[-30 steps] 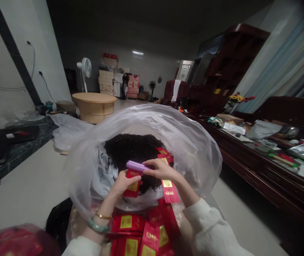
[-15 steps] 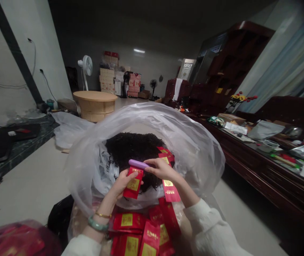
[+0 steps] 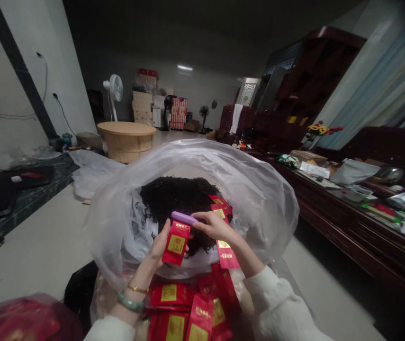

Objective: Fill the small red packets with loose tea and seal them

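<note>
My left hand (image 3: 161,244) grips a small red packet (image 3: 176,242) with a yellow label, its thumb along the packet's left edge and fingertips showing at the right. Across the packet's top edge lies a slim purple bar-shaped tool (image 3: 184,218). My right hand (image 3: 216,225) pinches the right end of that tool between thumb and fingers. Both hands are over a large clear plastic bag (image 3: 259,189), whose mouth is wide apart around a heap of dark, twisted dried leaves (image 3: 177,192). More red packets (image 3: 228,254) rest along the heap's right side.
Several red packets (image 3: 200,315) lie in front of the bag, close to me. A bag of red packets (image 3: 28,317) sits at the lower left. A long dark wooden table (image 3: 330,203) with clutter runs along the right. Behind stand a round wooden table (image 3: 127,128) and a white fan (image 3: 116,88).
My left thumb has shifted from the packet's front to its left edge, so the label shows more fully. The packet has moved very slightly left; the purple tool stays across its top.
</note>
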